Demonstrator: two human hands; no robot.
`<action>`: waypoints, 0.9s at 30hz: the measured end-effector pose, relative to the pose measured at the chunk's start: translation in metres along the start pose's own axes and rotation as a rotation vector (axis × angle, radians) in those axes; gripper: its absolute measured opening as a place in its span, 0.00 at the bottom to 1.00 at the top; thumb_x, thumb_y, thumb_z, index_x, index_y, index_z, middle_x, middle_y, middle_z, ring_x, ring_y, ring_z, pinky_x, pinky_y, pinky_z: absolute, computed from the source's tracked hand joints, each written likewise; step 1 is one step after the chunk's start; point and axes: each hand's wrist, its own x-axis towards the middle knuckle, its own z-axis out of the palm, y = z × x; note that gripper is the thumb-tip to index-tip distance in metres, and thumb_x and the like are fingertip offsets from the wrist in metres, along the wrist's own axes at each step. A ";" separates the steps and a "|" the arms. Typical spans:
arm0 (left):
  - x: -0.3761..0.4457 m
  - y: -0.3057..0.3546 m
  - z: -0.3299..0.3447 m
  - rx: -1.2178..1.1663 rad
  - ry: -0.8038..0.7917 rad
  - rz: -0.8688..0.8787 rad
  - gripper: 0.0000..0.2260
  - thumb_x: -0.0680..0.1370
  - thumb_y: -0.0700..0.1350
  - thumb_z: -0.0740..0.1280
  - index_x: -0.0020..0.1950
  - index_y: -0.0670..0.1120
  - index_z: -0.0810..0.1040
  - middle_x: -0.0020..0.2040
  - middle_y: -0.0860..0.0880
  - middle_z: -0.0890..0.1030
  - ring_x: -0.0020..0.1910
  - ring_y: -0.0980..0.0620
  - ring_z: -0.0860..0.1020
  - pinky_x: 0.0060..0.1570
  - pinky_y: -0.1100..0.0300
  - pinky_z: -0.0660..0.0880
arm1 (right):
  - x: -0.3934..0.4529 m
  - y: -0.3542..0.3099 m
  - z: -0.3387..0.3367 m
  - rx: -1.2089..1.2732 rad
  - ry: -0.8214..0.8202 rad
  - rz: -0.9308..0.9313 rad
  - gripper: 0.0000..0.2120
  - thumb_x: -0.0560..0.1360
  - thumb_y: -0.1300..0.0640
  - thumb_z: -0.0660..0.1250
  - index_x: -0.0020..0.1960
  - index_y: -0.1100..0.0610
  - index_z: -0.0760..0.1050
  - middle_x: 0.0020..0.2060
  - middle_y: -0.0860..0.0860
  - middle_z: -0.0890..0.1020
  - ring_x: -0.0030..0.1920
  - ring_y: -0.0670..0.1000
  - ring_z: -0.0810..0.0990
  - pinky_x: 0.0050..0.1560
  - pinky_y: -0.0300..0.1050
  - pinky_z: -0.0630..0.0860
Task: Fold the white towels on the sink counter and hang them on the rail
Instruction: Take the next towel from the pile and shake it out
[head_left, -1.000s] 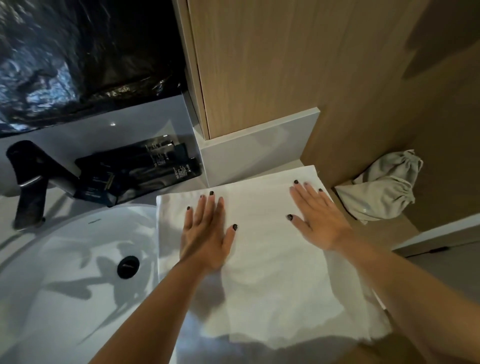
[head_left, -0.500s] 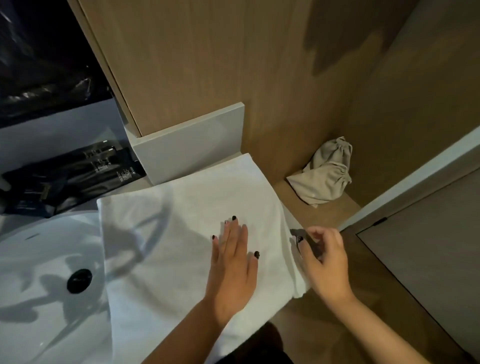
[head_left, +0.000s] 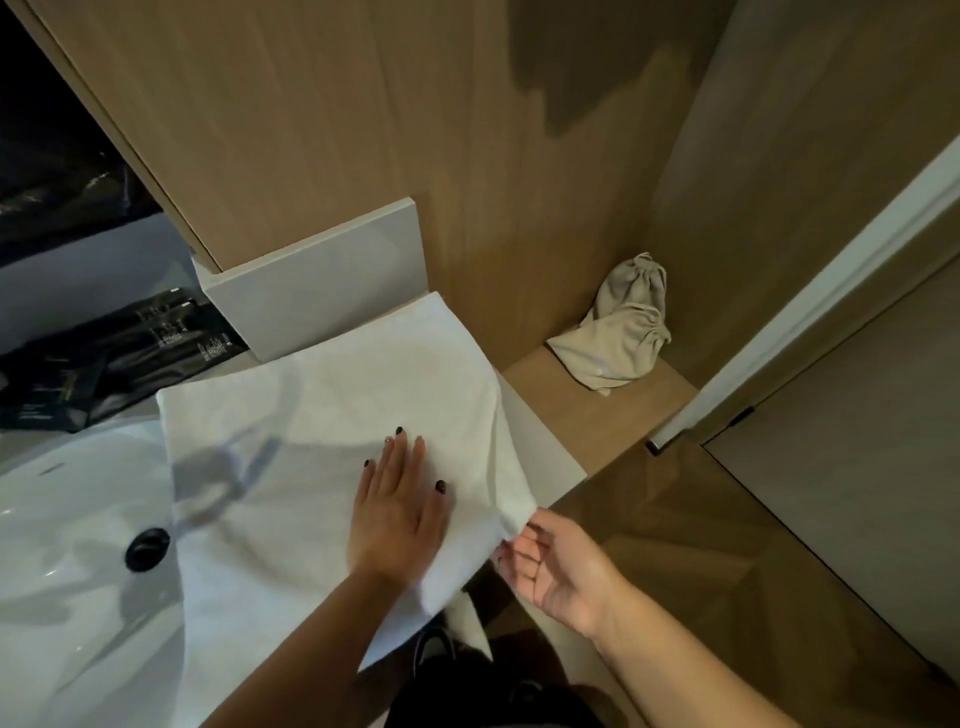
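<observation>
White towel (head_left: 322, 441) lies spread on sink counter (head_left: 545, 441), partly over basin at 9 o'clock — folding only begun, hanging remains. Left hand (head_left: 397, 512) presses flat; right hand (head_left: 556, 566) pinches edge at 3 o'clock. No rail visible.

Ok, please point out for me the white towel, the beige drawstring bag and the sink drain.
white towel (head_left: 322, 415), head view: flat middle of the cloth.
beige drawstring bag (head_left: 618, 338), head view: its body.
sink drain (head_left: 147, 548), head view: dark centre.

The light is dim and warm, coming from above, so a soft grey shadow lies across the white towel (head_left: 322, 415) and the sink (head_left: 78, 519), while wide-angle distortion bends the blurred wall panels (head_left: 363, 130) near the edges.
</observation>
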 end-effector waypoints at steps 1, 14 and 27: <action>0.000 0.000 0.000 -0.015 0.009 -0.005 0.37 0.76 0.65 0.34 0.81 0.49 0.46 0.81 0.51 0.44 0.77 0.58 0.39 0.75 0.59 0.37 | 0.002 0.001 0.002 0.028 0.002 0.018 0.08 0.76 0.61 0.65 0.39 0.62 0.77 0.27 0.55 0.77 0.29 0.52 0.80 0.35 0.43 0.81; 0.001 -0.007 0.004 -0.017 0.048 0.054 0.32 0.79 0.64 0.44 0.80 0.51 0.58 0.81 0.50 0.54 0.80 0.52 0.49 0.76 0.56 0.44 | -0.021 -0.048 -0.029 -0.506 0.165 -0.159 0.11 0.78 0.65 0.66 0.58 0.68 0.77 0.34 0.60 0.79 0.24 0.49 0.78 0.24 0.37 0.78; 0.003 -0.004 0.010 0.123 0.005 0.065 0.32 0.79 0.66 0.42 0.81 0.54 0.48 0.82 0.49 0.45 0.80 0.50 0.42 0.75 0.54 0.37 | -0.017 -0.085 -0.043 -0.691 0.196 -0.128 0.13 0.74 0.74 0.68 0.56 0.65 0.75 0.37 0.62 0.84 0.33 0.53 0.85 0.27 0.38 0.79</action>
